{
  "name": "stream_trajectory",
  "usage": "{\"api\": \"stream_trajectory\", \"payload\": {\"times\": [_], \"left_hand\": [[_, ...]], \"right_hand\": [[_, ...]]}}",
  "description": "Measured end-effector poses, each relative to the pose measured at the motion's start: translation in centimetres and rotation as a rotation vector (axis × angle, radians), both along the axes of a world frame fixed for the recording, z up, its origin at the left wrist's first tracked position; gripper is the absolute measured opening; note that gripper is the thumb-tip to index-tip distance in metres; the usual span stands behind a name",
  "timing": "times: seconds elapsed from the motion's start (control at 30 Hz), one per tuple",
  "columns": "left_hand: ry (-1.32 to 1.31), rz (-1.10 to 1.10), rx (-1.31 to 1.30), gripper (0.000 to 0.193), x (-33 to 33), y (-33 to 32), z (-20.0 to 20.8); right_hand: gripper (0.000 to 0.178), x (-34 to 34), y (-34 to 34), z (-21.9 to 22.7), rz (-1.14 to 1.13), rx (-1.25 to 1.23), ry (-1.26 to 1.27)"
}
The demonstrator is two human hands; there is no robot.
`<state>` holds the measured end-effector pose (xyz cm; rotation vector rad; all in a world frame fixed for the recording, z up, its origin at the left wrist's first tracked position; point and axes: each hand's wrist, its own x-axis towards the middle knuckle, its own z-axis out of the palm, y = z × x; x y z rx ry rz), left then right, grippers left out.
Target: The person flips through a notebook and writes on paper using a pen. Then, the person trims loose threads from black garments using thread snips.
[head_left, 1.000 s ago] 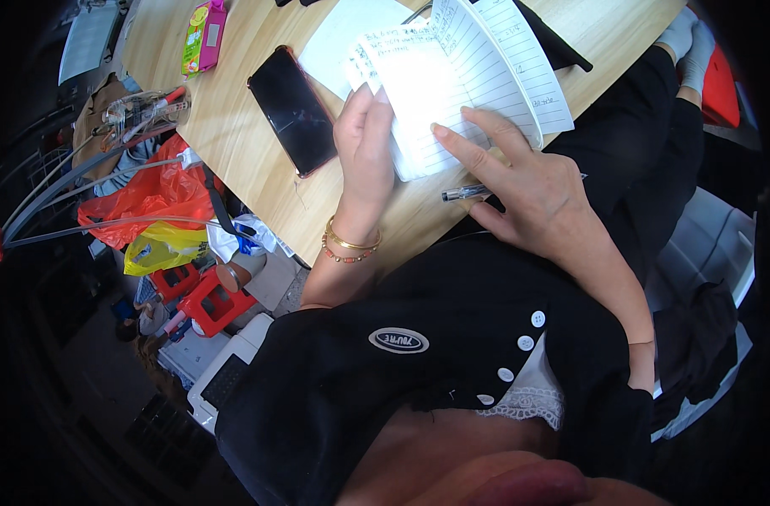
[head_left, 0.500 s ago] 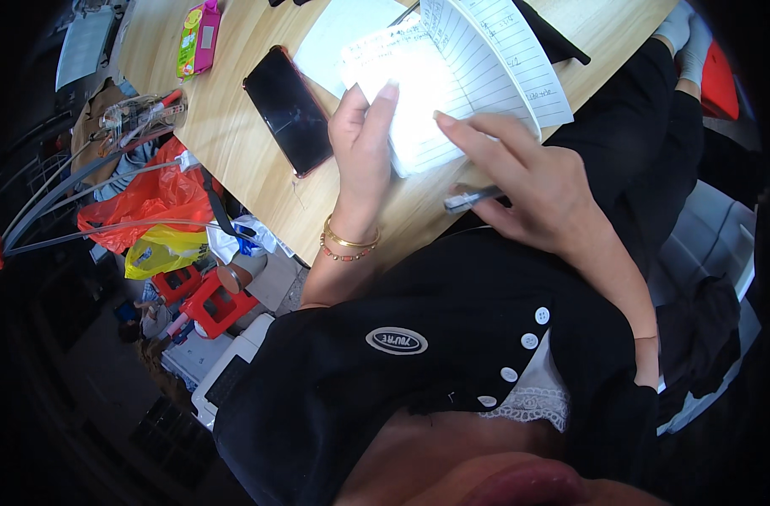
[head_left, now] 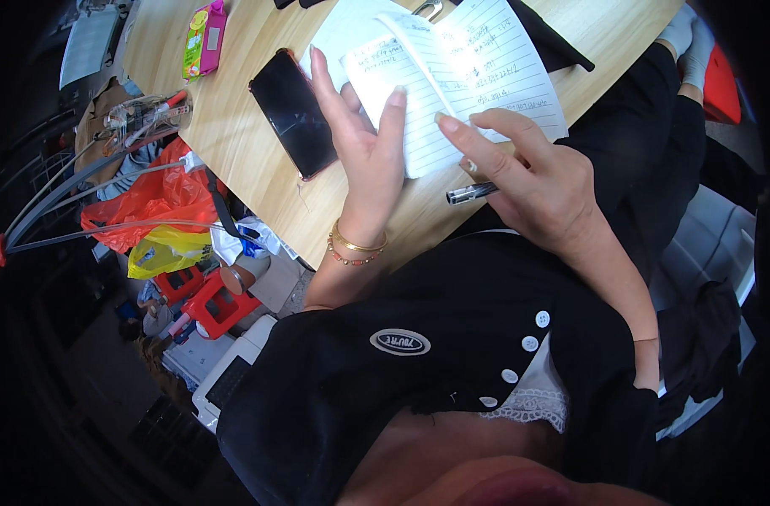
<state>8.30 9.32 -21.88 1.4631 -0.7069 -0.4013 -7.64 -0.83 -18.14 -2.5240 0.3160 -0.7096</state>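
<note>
An open lined notebook [head_left: 507,72] with handwriting lies on the table, one leaf standing partly raised near its middle. At its left edge is my left hand [head_left: 364,139], open, with fingers stretched out and the thumb over the left page. Gold and beaded bracelets circle that wrist. My right hand [head_left: 541,181] is closed around a pen [head_left: 471,193], whose clear and dark end sticks out to the left under the fingers. Its index fingertip is at the lower part of the notebook, by the raised leaf. Left of my left hand lies a dark-screened phone [head_left: 292,114].
The wooden table [head_left: 233,152] holds a pink and green packet [head_left: 204,42] at the far left. A black strip-like item [head_left: 554,38] lies beyond the notebook. Red [head_left: 161,198] and yellow bags [head_left: 170,251] hang off the left edge, above red stools [head_left: 216,305].
The raised leaves have dropped open to the right, showing a written page. My left hand's fingers have spread away from the notebook's edge. My right hand keeps the pen.
</note>
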Motion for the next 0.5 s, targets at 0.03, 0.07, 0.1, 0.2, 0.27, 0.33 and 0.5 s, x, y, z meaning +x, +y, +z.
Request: {"api": "stream_trajectory", "payload": {"times": [0.03, 0.07, 0.1, 0.2, 0.27, 0.33, 0.5], "left_hand": [[-0.004, -0.021, 0.009, 0.046, 0.0, 0.0, 0.1], [-0.061, -0.034, 0.061, 0.041, 0.3, 0.2, 0.0], [-0.119, -0.047, 0.118, 0.036, 0.7, 0.6, -0.1], [-0.048, -0.110, 0.133, 0.027, 1.3, 1.1, 0.0], [-0.045, -0.135, 0.071, 0.026, 1.3, 1.1, 0.2], [-0.010, -0.118, 0.075, 0.028, 1.2, 1.1, 0.3], [0.089, -0.114, 0.151, 0.030, 1.3, 1.3, 0.1]], "right_hand": [[0.063, 0.1, 0.1, -0.1, -0.002, -0.002, -0.003], [0.065, 0.2, 0.2, -0.2, 0.001, -0.018, -0.004], [0.066, 0.3, 0.3, -0.3, 0.004, -0.030, -0.007], [0.065, 0.3, 0.2, -0.1, 0.003, -0.034, 0.018], [0.061, 0.6, 0.4, 0.1, 0.018, -0.063, 0.023], [0.056, 1.0, 0.5, 0.2, 0.031, -0.095, 0.028], [0.038, 1.5, 0.9, 0.0, 0.042, -0.171, 0.059]]}}
